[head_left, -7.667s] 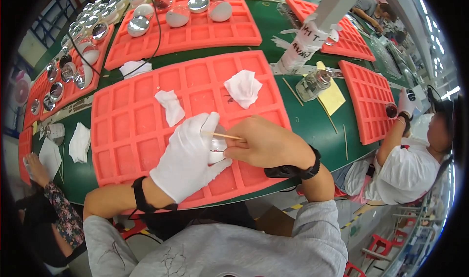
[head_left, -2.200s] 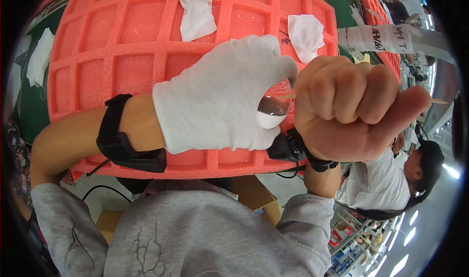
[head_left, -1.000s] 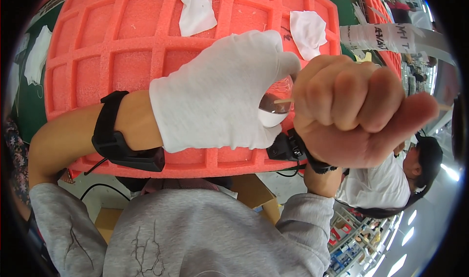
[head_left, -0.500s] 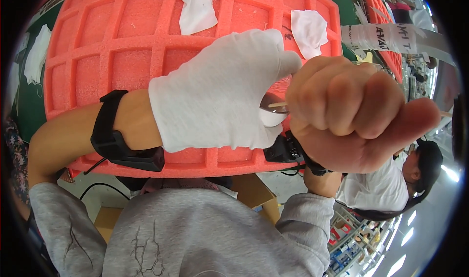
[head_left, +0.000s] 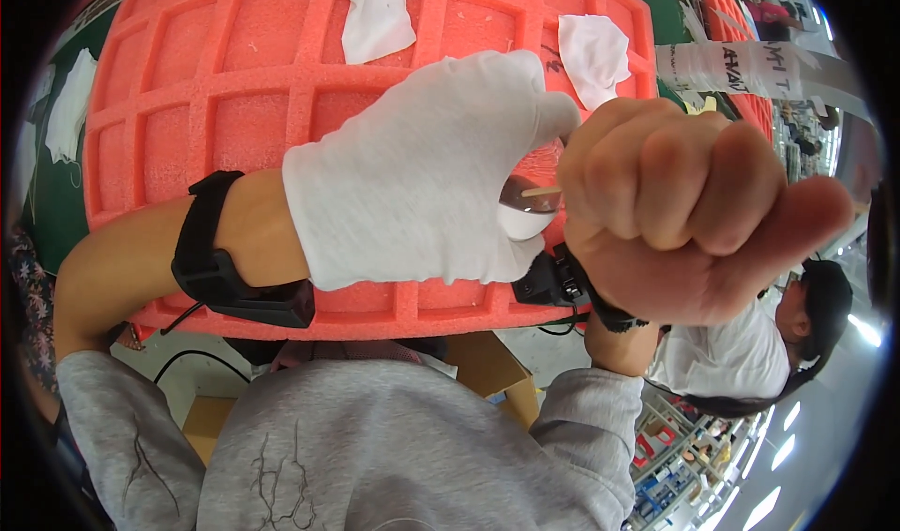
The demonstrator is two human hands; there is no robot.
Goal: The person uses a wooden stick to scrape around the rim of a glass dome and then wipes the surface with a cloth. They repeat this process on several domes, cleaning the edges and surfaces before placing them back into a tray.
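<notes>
My left hand [head_left: 422, 170] wears a white cloth glove and is closed round a small glossy piece, dark brown above and white below [head_left: 530, 196]. Most of that piece is hidden by the glove, so its kind does not show. Bare and curled into a fist, my right hand [head_left: 675, 194] grips a thin wooden stick [head_left: 541, 192]. The stick's pale tip pokes out from the fist toward the dark part of the piece; I cannot tell whether it touches. Both hands are raised above a red foam tray [head_left: 253, 29] with square pockets.
Two white cloths [head_left: 377, 15] [head_left: 594, 60] lie on the tray. Another white cloth [head_left: 70, 109] hangs at the far left. A roll wrapped in clear film [head_left: 722, 67] is at the upper right. A person in white [head_left: 731, 362] sits to the right. A cardboard box [head_left: 487, 367] stands below the tray.
My right fist has shifted slightly right and the stick's tip has moved a little right and up. More of the dark piece shows. My left hand has barely moved.
</notes>
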